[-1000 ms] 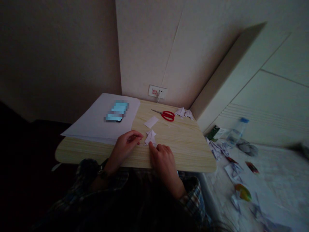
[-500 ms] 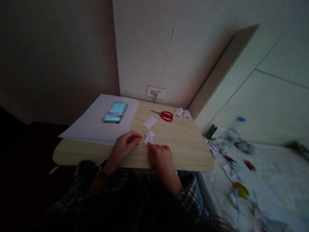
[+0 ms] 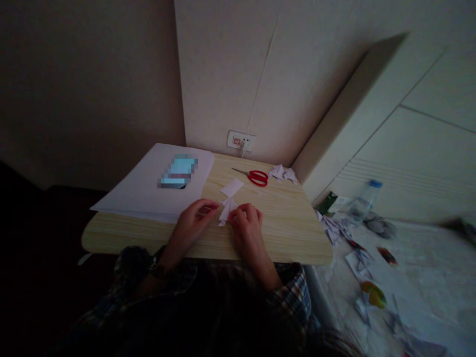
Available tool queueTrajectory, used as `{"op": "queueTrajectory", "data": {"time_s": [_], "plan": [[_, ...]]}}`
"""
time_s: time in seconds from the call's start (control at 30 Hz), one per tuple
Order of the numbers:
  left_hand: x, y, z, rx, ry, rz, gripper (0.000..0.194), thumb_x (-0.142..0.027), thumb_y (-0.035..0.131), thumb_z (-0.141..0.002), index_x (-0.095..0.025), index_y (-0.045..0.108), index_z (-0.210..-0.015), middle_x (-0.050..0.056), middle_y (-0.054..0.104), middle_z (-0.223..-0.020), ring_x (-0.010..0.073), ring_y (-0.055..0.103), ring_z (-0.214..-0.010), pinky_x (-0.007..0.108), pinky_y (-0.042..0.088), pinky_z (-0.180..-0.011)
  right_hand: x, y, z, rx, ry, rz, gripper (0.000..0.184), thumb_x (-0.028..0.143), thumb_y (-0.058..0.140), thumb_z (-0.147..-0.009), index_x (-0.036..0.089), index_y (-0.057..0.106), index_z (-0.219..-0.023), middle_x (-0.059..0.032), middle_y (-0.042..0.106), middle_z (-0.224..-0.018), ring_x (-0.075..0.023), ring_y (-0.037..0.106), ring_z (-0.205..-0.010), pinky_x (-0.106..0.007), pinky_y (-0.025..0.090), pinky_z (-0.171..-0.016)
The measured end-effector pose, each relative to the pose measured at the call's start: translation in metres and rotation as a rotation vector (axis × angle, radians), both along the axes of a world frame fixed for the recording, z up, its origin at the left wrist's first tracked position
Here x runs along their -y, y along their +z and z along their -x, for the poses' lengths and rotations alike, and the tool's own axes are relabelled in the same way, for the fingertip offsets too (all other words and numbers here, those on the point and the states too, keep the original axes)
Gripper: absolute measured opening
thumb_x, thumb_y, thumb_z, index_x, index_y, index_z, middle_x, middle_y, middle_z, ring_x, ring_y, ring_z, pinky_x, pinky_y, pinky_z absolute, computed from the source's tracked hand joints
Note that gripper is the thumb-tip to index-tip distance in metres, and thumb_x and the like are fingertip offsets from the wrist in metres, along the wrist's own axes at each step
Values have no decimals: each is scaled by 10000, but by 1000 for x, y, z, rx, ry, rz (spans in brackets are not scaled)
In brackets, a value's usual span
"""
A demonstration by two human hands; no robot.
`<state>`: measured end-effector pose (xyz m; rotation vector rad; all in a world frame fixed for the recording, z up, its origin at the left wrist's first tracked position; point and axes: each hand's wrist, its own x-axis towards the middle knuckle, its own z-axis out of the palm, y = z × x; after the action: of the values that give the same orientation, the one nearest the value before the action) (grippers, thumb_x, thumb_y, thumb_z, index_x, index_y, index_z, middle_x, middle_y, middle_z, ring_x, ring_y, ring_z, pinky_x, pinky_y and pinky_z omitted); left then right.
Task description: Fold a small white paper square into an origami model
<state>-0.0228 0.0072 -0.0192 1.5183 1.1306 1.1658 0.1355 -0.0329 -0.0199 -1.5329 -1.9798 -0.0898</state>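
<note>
A small folded white paper piece (image 3: 225,210) lies on the light wooden table (image 3: 290,223) near its front edge. My left hand (image 3: 193,220) rests on the table with curled fingers, its fingertips at the paper's left edge. My right hand (image 3: 246,225) has its fingers bent over the paper's right side, pinching it. A second small white paper rectangle (image 3: 232,188) lies just behind the folded piece. Red-handled scissors (image 3: 255,176) lie further back.
A stack of white sheets (image 3: 148,186) with a phone (image 3: 177,172) on it covers the table's left. Folded paper shapes (image 3: 283,173) sit at the back right by a wall socket (image 3: 241,141). Paper scraps (image 3: 345,238) and a plastic bottle (image 3: 362,202) lie on the bed to the right.
My right hand has moved forward from the table's front edge onto the folded paper, covering its right side. My left hand has stayed almost in place.
</note>
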Motion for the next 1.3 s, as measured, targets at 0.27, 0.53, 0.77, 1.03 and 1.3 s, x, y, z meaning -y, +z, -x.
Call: {"op": "queueTrajectory", "data": {"time_s": [0.27, 0.53, 0.77, 1.03, 1.3], "plan": [[3, 10, -6, 103, -123, 102, 270, -438, 628, -713, -170, 611, -695, -9, 630, -627, 162, 608, -635, 254, 500, -611, 7, 1, 2, -86, 114, -291, 95, 150, 523, -901, 200, 602, -885, -67, 560, -931, -203, 486, -903, -351, 391, -820], [6, 19, -5, 93, -145, 159, 329, -470, 745, -606, -161, 633, -608, -11, 673, -602, 166, 618, -625, 243, 489, -601, 9, 2, 1, -83, 168, -311, 87, 179, 533, -905, 213, 611, -889, -59, 567, -914, -199, 504, -892, -353, 411, -810], [3, 11, -3, 118, -95, 200, 347, -443, 808, -546, -156, 689, -700, 11, 735, -673, 196, 672, -685, 269, 521, -658, 10, 5, -2, -75, 165, -233, 68, 201, 564, -895, 219, 623, -926, -62, 584, -956, -203, 522, -928, -361, 411, -834], [4, 7, -2, 150, -139, 228, 336, -414, 792, -581, -146, 706, -765, 16, 746, -733, 194, 673, -736, 265, 511, -687, 9, 4, -2, -105, 200, -241, 98, 177, 537, -905, 206, 626, -875, -60, 591, -936, -194, 529, -904, -341, 426, -814], [5, 10, 0, 138, -128, 231, 325, -418, 774, -586, -142, 698, -738, 17, 731, -712, 190, 648, -694, 269, 484, -645, 12, 7, -3, -174, 252, -134, 133, 179, 523, -906, 205, 619, -994, -78, 589, -998, -208, 539, -956, -358, 467, -836]]}}
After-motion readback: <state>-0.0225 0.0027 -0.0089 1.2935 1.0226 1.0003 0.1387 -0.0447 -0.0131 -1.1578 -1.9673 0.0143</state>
